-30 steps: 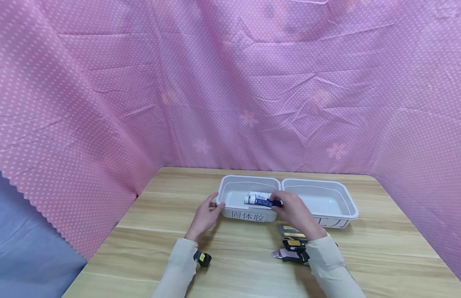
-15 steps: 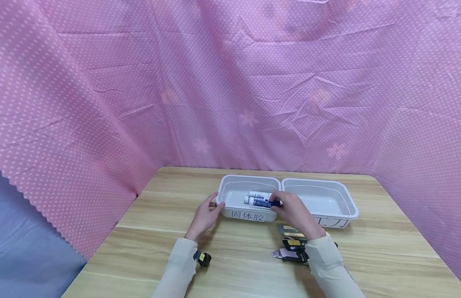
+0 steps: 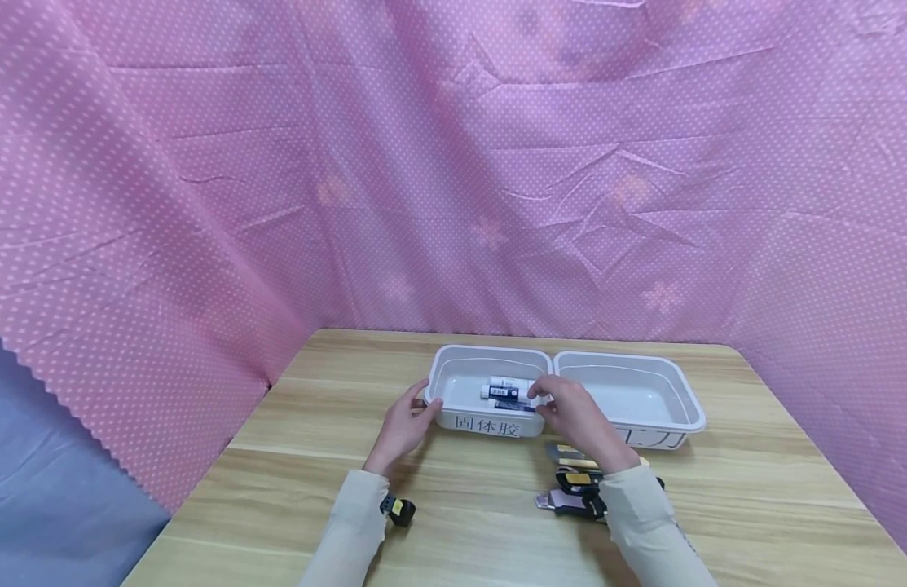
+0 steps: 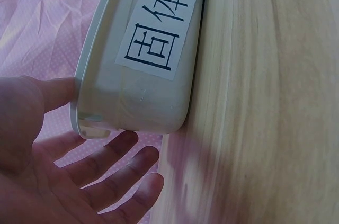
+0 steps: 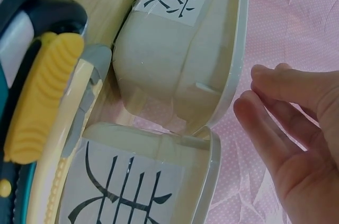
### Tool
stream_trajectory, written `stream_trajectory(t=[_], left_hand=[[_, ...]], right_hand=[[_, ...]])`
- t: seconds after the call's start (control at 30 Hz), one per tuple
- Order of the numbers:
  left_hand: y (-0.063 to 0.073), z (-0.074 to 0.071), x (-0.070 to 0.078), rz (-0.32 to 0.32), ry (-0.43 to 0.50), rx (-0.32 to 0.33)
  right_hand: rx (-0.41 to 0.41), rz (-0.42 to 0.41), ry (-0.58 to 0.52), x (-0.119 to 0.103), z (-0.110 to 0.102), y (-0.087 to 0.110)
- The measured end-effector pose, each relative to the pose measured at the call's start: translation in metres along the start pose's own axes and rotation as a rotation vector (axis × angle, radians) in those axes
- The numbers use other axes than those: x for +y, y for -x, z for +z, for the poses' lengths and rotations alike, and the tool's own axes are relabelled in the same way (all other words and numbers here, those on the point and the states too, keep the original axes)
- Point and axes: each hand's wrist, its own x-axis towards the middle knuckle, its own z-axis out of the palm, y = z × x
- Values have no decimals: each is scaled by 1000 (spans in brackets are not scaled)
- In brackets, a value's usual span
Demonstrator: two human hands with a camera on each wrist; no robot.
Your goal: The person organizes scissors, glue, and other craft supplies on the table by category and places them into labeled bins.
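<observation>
My left hand (image 3: pixel 405 428) is at the left end of the left white plastic bin (image 4: pixel 143 102), thumb on its rim and the other fingers spread loosely beside the corner. The bin's front label carries Chinese characters. Inside it several glue sticks (image 3: pixel 503 392), white and dark blue, lie near the right end. Over that end of the bin is my right hand (image 3: pixel 570 412), its fingertips just beside the sticks. In the right wrist view, thumb and fingers (image 5: pixel 265 75) come close together, with nothing seen between them.
A second white bin (image 3: pixel 632 395), also labelled, stands against the first on the right. Several utility knives (image 3: pixel 570 501) lie on the wooden table (image 3: pixel 482 514) in front, partly under my right forearm. A pink dotted cloth (image 3: pixel 490 204) hangs behind.
The dark blue glue stick pinched in my right hand has been let go and now lies in the left bin. My right fingers have parted slightly; my left hand has stayed put.
</observation>
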Motion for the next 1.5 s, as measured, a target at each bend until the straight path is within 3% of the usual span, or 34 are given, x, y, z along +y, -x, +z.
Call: stream_trajectory(t=[0.3,0.7,0.93,1.2,1.5], left_hand=[[0,1,-1,19,-8,10],[1,1,0,-8,-13,8],[1,2,0,26,-6,4],[1,2,-1,20,-5,10],[0,1,-2,11,-14,4]], right_hand=[[7,-10,-1,0,0,1],[11,-2,56,-5,-4,3],[37,-40,86,-12,-14,7],[-10,-72,100,-19,-20,13],[-34,-14,116,-24,-32,30]])
